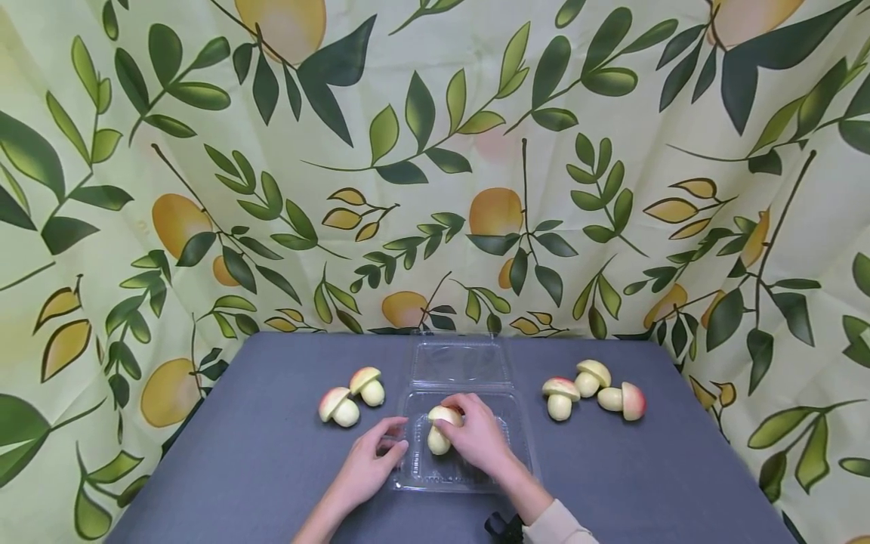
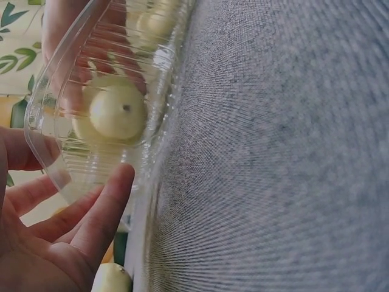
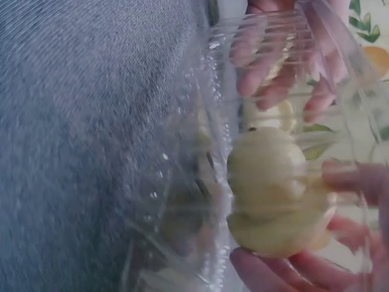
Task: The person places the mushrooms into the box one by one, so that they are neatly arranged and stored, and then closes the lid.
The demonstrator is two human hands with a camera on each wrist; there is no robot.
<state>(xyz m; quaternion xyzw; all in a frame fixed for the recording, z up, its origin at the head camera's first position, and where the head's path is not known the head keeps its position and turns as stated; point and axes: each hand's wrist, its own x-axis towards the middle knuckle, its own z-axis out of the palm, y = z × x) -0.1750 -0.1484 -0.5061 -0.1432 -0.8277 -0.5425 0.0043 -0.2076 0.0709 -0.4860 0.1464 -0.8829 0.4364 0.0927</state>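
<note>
A pale mushroom (image 1: 439, 441) with a yellowish cap is inside a clear plastic clamshell container (image 1: 435, 485), which lies with its lid folded back. My right hand (image 1: 481, 437) reaches over the container's right side and grips the mushroom by its cap, thumb and fingers around it. Through the clear wall in the right wrist view, the mushroom (image 3: 267, 176) shows its rounded stem end and the fingers (image 3: 316, 267) at its cap. My left hand (image 1: 367, 462) is at the container's left rim, fingers loosely bent, holding nothing.
Left of the container lie two mushrooms with reddish caps, one nearer (image 1: 338, 408) and one farther (image 1: 368, 386). Several more mushrooms (image 1: 560, 399) sit to its right. The open lid (image 1: 461, 364) extends toward the leaf-patterned cloth (image 1: 421, 249) behind the grey table (image 1: 258, 446).
</note>
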